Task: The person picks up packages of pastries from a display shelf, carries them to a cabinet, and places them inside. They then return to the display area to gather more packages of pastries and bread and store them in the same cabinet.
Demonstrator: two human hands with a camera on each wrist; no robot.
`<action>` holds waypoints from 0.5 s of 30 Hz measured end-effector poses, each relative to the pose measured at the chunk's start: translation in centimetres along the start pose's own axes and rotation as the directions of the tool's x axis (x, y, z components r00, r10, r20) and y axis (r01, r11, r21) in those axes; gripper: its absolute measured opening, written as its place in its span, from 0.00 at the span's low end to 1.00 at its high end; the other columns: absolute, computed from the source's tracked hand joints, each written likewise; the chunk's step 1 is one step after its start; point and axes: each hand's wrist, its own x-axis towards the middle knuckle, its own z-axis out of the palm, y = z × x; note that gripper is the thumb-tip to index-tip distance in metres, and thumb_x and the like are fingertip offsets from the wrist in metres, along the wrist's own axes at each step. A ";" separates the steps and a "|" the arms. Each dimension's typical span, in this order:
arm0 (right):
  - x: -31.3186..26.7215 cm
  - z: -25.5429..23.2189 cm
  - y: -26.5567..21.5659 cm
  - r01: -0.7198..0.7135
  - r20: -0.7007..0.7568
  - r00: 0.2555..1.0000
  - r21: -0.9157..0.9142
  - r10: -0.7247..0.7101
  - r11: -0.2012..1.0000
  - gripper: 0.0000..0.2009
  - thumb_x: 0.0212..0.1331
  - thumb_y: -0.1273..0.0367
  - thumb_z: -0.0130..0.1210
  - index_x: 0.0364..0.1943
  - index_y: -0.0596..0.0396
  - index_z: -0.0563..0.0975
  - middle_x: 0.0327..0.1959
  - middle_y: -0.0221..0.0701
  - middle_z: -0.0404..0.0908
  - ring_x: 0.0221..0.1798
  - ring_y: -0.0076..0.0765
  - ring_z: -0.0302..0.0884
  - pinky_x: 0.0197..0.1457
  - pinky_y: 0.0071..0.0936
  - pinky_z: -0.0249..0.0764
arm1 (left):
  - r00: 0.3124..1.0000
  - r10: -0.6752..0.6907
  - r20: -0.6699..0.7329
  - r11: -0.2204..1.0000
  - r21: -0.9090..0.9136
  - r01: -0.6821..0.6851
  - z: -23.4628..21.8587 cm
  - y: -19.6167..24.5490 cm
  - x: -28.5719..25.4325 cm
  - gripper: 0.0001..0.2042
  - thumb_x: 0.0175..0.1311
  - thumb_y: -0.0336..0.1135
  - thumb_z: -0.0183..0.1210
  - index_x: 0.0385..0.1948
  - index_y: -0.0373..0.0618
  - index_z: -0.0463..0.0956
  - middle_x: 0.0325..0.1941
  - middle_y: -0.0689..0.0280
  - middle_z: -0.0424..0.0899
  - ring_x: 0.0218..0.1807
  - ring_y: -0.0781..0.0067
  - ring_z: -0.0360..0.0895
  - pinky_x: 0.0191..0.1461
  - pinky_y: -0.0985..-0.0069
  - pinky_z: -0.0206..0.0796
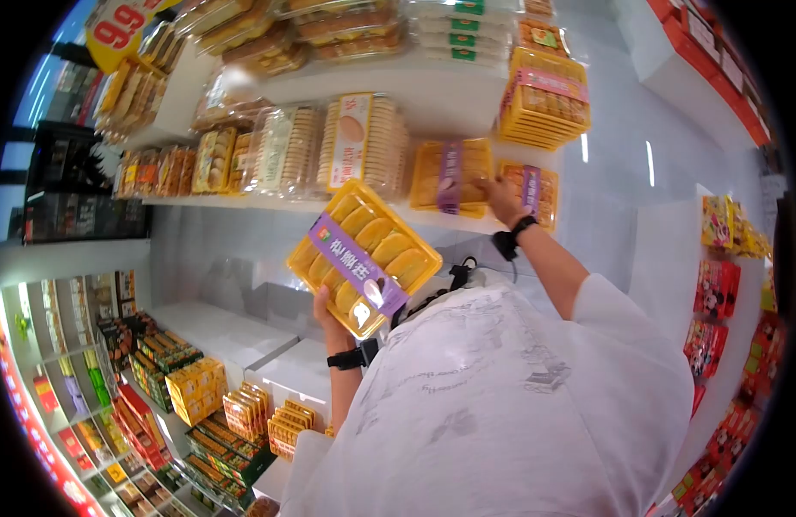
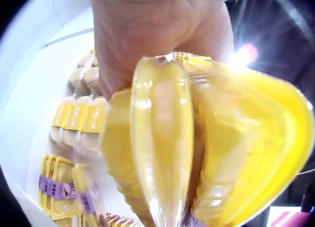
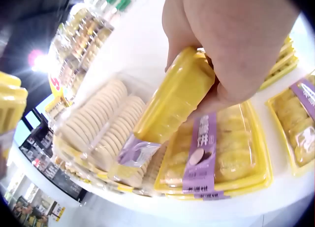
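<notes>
Fingers (image 3: 236, 64) curl round yellow pastry tray (image 3: 172, 101) above shelf (image 3: 256, 207).

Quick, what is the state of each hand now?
Left hand: grips a yellow pastry tray, held up.
Right hand: grips another yellow tray above the shelf.

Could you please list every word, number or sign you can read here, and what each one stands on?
"99" on the yellow price sign at the shelf's top left.
Large white Chinese characters on the purple band of the yellow tray in the left hand: too blurred to read.
The purple band on the tray held by the right hand: unreadable.
The other labels on the shelves: too small.
</notes>
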 end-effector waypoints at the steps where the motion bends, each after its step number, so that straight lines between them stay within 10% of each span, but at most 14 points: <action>1: -0.8 -0.7 -1.2 -0.010 0.003 1.000 0.007 0.010 1.000 0.13 0.57 0.70 0.62 0.46 0.61 0.79 0.41 0.32 0.84 0.41 0.29 0.82 0.46 0.26 0.78 | 1.000 0.005 0.002 1.000 -0.006 -0.005 -0.3 0.0 0.1 0.34 0.61 0.47 0.56 0.66 0.38 0.59 0.61 0.52 0.73 0.58 0.55 0.76 0.62 0.62 0.71; 15: -16.5 -1.0 -19.0 -0.004 0.320 0.945 0.211 -0.065 0.978 0.26 0.57 0.73 0.63 0.59 0.59 0.67 0.54 0.33 0.77 0.53 0.28 0.79 0.54 0.28 0.78 | 0.963 -0.170 0.209 0.983 -0.034 0.181 3.2 -2.1 1.7 0.31 0.62 0.44 0.55 0.66 0.40 0.60 0.61 0.53 0.74 0.59 0.56 0.76 0.61 0.61 0.72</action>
